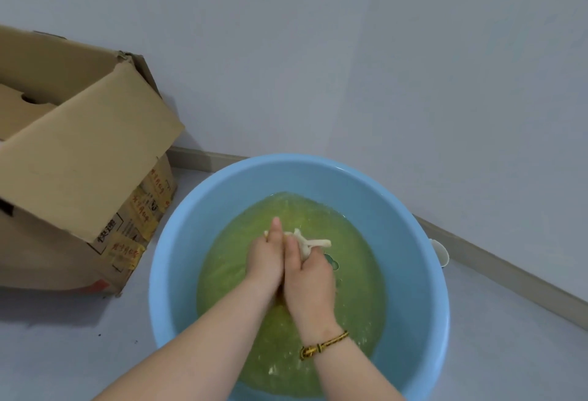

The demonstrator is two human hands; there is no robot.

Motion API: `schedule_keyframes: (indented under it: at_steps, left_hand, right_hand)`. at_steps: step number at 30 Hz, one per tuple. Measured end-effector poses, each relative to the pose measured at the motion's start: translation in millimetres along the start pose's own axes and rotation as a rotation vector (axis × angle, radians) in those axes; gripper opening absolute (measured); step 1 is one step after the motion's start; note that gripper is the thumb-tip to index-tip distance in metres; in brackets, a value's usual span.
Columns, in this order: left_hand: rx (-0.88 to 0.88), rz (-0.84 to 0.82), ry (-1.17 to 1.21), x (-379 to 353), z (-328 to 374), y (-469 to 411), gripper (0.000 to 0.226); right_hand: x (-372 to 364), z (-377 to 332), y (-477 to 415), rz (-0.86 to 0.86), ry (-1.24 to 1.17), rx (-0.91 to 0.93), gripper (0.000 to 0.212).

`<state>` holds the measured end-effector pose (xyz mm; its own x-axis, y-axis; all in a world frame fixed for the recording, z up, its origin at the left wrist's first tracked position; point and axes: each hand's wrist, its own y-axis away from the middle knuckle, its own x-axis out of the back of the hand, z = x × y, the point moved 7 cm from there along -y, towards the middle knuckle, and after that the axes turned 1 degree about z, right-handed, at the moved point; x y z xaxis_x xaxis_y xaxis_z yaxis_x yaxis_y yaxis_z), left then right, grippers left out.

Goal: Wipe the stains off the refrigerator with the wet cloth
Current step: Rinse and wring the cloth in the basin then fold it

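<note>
A round light-blue basin [191, 219] sits on the floor, holding yellow-green water [356, 273]. Over the water my left hand [266, 259] and my right hand [310, 276] are pressed together around a pale, twisted wet cloth [305, 243]. A bunched end of the cloth sticks out past my right hand's fingers, which curl round it. My left hand's fingers lie fairly straight against the cloth. A yellow-and-black cord bracelet [324, 344] circles my right wrist. No refrigerator is in view.
An open cardboard box [79, 159] with raised flaps stands on the floor to the left of the basin. Pale walls meet in a corner behind, with a grey skirting board [509, 273]. A small white object [440, 252] sits just right of the basin rim.
</note>
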<state>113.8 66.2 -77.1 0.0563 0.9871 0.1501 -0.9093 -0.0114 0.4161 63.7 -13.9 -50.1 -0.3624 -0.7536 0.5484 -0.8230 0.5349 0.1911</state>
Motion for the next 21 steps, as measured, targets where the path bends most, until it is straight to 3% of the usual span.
schedule_keyframes:
  at_steps: [5, 11, 13, 14, 15, 18, 21]
  left_hand:
    - [-0.022, -0.051, 0.008, -7, 7, 19, 0.042]
    - [-0.047, 0.003, -0.051, 22, 29, 0, 0.051]
    - [-0.075, -0.015, -0.083, 29, 42, -4, 0.056]
    - [-0.086, -0.026, -0.103, 30, 47, -5, 0.058]
    - [-0.111, -0.041, -0.129, 30, 53, -4, 0.058]
    - [-0.192, -0.121, -0.134, 21, 71, 8, 0.035]
    - [-0.230, -0.279, -0.061, 7, 82, 21, 0.032]
  right_hand:
    - [10, 12, -21, 0.023, -0.115, -0.089, 0.031]
    - [14, 10, -15, -0.114, -0.222, -0.039, 0.035]
    - [28, 22, -22, -0.114, -0.264, -0.118, 0.018]
    - [34, 31, -25, -0.114, -0.266, -0.146, 0.029]
    - [39, 34, -24, -0.109, -0.240, -0.117, 0.057]
    - [34, 5, -12, -0.168, 0.096, 0.291, 0.113]
    - [14, -11, -12, -0.211, 0.400, 0.548, 0.121]
